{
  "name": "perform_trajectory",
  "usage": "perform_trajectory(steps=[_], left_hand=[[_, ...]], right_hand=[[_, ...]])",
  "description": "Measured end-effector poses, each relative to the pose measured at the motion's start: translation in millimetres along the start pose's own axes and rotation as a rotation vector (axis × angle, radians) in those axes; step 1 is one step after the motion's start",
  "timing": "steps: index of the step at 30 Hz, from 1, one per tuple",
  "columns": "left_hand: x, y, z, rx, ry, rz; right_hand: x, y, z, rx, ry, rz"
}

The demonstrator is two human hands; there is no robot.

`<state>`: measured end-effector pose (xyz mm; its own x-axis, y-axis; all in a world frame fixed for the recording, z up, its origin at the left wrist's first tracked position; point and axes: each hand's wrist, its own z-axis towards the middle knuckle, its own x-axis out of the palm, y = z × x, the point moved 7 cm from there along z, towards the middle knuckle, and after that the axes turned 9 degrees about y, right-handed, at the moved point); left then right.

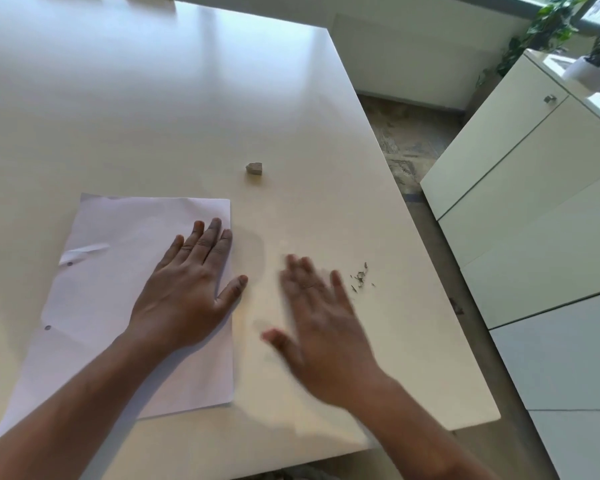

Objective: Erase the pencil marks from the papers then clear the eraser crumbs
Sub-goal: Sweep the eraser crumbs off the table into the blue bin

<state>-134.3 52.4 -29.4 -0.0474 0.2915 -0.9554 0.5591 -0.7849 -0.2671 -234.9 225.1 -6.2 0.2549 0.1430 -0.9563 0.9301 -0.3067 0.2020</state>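
While the left hand (187, 289) lies flat with fingers spread on the paper (118, 306) at lower left, the right hand (321, 313), open and blurred, sits on the table (153, 98) just left of the eraser crumbs (361, 277); their short scatter runs up-frame, nearest that hand; the eraser (254, 168) rests above centre, apart from both.
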Motion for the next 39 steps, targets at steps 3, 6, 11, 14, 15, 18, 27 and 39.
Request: perform_trajectory(steps=[3, 6, 11, 14, 15, 18, 27, 39], left_hand=[[1, 0, 1, -0.008, 0.015, 0.017], [1, -1, 0, -0.014, 0.023, 0.026], [2, -2, 2, -0.017, 0.030, 0.062], [1, -1, 1, -0.014, 0.040, 0.069], [1, -2, 1, -0.013, 0.045, 0.075], [1, -3, 1, -0.021, 0.050, 0.091], [-1, -3, -1, -0.014, 0.041, 0.069], [1, -2, 1, -0.007, 0.027, 0.058]], right_hand=[[15, 4, -8, -0.035, 0.142, -0.054], [10, -45, -17, 0.128, 0.134, -0.093], [-8, -61, -26, 0.186, -0.015, -0.034], [8, -12, -25, -0.025, 0.065, -0.021], [14, -5, -28, -0.058, 0.101, -0.043], [16, -28, -32, 0.005, 0.161, -0.092], [4, -48, -42, 0.034, 0.041, 0.042], [6, -53, -49, 0.105, -0.027, 0.015]])
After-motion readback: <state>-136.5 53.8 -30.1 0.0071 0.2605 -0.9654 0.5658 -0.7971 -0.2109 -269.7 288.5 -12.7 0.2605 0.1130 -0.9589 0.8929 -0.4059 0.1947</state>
